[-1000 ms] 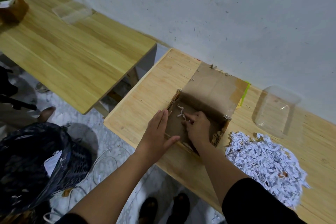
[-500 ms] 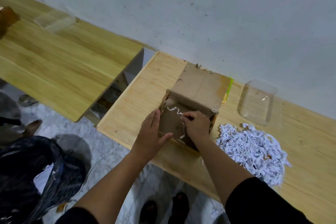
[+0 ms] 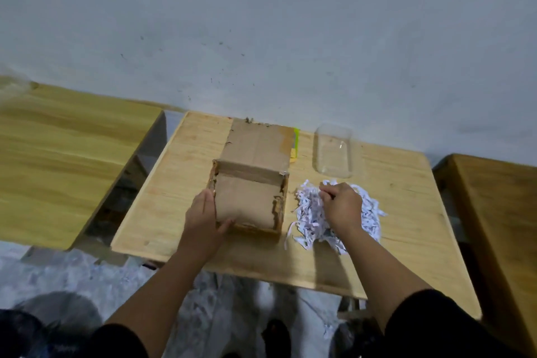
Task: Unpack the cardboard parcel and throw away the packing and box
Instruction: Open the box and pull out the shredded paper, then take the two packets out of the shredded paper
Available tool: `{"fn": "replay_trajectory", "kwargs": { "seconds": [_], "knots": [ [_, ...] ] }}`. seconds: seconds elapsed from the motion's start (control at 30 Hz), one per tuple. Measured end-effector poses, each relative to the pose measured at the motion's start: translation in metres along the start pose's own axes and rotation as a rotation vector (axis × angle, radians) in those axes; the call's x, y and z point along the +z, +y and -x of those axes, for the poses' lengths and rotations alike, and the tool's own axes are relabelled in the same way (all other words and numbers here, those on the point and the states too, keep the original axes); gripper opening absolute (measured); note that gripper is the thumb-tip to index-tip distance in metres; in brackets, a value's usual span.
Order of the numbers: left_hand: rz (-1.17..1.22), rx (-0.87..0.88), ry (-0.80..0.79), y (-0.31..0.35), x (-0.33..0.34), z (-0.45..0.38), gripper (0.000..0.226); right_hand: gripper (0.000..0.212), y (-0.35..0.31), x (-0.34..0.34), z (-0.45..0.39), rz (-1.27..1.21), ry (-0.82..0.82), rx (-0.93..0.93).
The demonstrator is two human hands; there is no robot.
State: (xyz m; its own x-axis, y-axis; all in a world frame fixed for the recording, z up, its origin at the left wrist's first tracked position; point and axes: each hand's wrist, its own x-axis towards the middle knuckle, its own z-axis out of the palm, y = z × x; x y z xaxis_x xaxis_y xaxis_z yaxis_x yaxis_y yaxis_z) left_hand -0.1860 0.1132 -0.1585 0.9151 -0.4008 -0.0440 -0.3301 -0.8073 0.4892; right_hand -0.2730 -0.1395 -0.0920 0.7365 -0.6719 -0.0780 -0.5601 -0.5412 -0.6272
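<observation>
An open brown cardboard box sits on the small wooden table, its lid flap folded back toward the wall. Its bare inside shows no paper. My left hand holds the box's near left corner, thumb hooked over the front rim. A heap of white shredded paper lies just right of the box. My right hand rests on top of that heap with fingers curled down into the shreds.
A clear plastic tub stands behind the paper heap. A yellow-green item pokes out from behind the box's flap. Another wooden table stands to the left and a darker one to the right. Floor lies below.
My right hand left the box's inside and moved right onto the shredded paper heap. The last loose strips are gone from the box. The camera view swung to face the wall squarely.
</observation>
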Motion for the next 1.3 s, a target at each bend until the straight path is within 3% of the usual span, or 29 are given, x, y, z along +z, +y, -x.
{"fn": "replay_trajectory", "kwargs": {
  "seconds": [0.13, 0.23, 0.47, 0.57, 0.73, 0.93, 1.13, 1.3],
  "knots": [
    [-0.183, 0.064, 0.051, 0.015, -0.001, -0.006, 0.07, 0.033, 0.017, -0.014, 0.009, 0.086, -0.077, -0.004],
    [-0.095, 0.175, 0.074, 0.05, -0.003, -0.013, 0.059, 0.027, 0.021, -0.025, 0.015, 0.114, -0.047, -0.031],
    [0.038, 0.767, -0.086, 0.13, 0.056, -0.02, 0.025, 0.022, 0.05, -0.043, 0.012, 0.202, -0.066, -0.127],
    [0.122, 0.704, -0.183, 0.167, 0.072, -0.018, 0.034, 0.022, 0.069, -0.043, 0.002, 0.245, -0.143, -0.188],
    [-0.036, 0.46, -0.294, 0.192, 0.096, -0.028, 0.046, 0.035, 0.097, -0.044, -0.022, 0.304, -0.239, -0.242],
    [0.117, 0.305, -0.213, 0.188, 0.091, -0.051, 0.018, 0.012, 0.122, -0.057, -0.047, 0.204, -0.289, -0.245],
    [0.137, 0.221, -0.17, 0.185, 0.082, -0.053, 0.012, 0.019, 0.133, -0.07, -0.061, 0.207, -0.278, -0.212],
    [0.167, 0.25, -0.108, 0.198, 0.081, -0.055, 0.015, 0.037, 0.125, -0.067, -0.056, 0.061, -0.157, -0.374]
  ]
}}
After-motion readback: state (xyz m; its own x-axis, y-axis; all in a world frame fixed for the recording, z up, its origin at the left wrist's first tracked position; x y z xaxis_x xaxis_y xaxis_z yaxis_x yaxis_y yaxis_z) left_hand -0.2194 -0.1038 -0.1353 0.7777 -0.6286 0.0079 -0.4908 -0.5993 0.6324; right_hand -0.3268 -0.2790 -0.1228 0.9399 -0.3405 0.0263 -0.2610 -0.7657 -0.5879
